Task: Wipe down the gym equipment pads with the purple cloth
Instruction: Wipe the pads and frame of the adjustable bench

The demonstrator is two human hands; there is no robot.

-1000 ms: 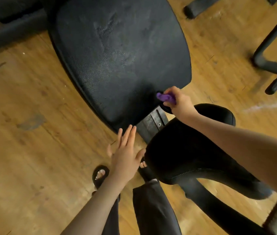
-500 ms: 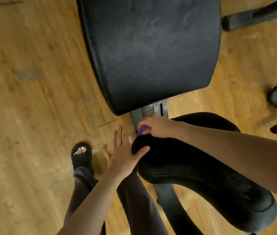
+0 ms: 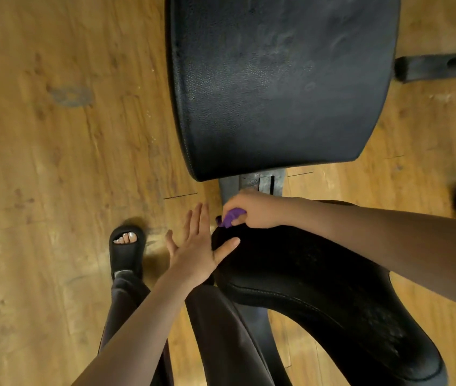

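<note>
The purple cloth [image 3: 232, 217] is bunched up small in the right hand [image 3: 254, 211]. Only a bit of it pokes out past the curled fingers, near the middle of the picture. The right hand grips the cloth tight and holds it at the front tip of the lower black pad [image 3: 318, 288]. That pad curves away toward 4 o'clock. The right arm comes in from 3 o'clock.

The left hand [image 3: 197, 246] is flat and wide open, with its fingers straight and spread a little. Its thumb lies on the tip of the lower pad, just under the cloth. The fingers point up to 12 o'clock. The left arm comes in from 7 o'clock.

A big black pad [image 3: 277, 84] fills the top of the picture at 12 o'clock. A metal bracket [image 3: 257, 182] sits between the two pads, just above the right hand.

A foot in a black sandal [image 3: 128, 247] stands on the wooden floor [image 3: 54, 162] at 9 o'clock from the left hand.
</note>
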